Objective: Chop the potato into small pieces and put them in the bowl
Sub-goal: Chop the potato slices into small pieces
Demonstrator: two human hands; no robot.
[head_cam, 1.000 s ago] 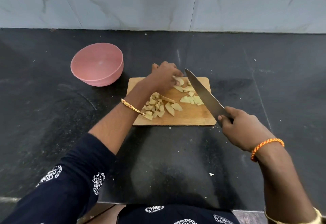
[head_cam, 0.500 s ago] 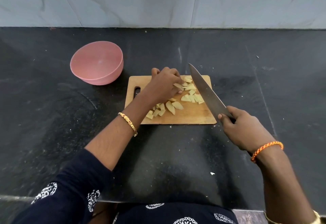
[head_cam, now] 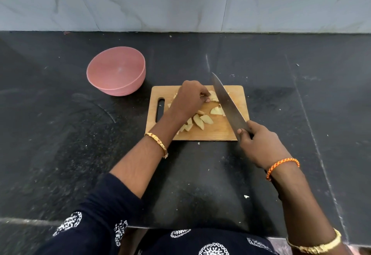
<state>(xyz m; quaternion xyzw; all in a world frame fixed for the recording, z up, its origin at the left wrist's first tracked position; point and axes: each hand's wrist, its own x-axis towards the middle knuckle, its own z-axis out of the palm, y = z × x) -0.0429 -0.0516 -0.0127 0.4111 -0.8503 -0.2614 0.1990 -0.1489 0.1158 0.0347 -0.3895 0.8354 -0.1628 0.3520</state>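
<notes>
Head view: looking down on a dark stone surface [head_cam: 60, 134] with a pale marbled wall behind.
Cutting board: wooden board [head_cam: 236, 132] lies flat on the surface, handle slot at its left end, under both hands.
Left hand [head_cam: 189, 99]: rests knuckles-up on the far-left part of the board; fingertips [head_cam: 206, 100] curled in a clenched grip, pinching a pale potato slice [head_cam: 213, 96] against the board, just left of the blade.
Right hand [head_cam: 259, 144]: grip wrapped tight around the knife handle at the board's near-right corner; the handle itself is hidden inside the fist.
Knife [head_cam: 226, 104]: long steel blade runs from the right grip up and leftward across the board, tip beyond the far edge, flat side just right of the left fingertips.
Potato pieces [head_cam: 200, 122]: wedge-shaped slices lie scattered on the board, a cluster near the left wrist, a few more hard against the blade's left face; whether the edge is touching any piece I cannot tell.
Bowl [head_cam: 118, 89]: pink bowl stands upright on the surface, to the far left of the left grip, near the board's far-left corner but apart from it; no potato in it.
Wrists: gold bangle [head_cam: 158, 144] on the left, orange braided thread [head_cam: 282, 165] on the right.
Scraps: a small pale fleck [head_cam: 246, 196] lies on the surface near the right forearm.
</notes>
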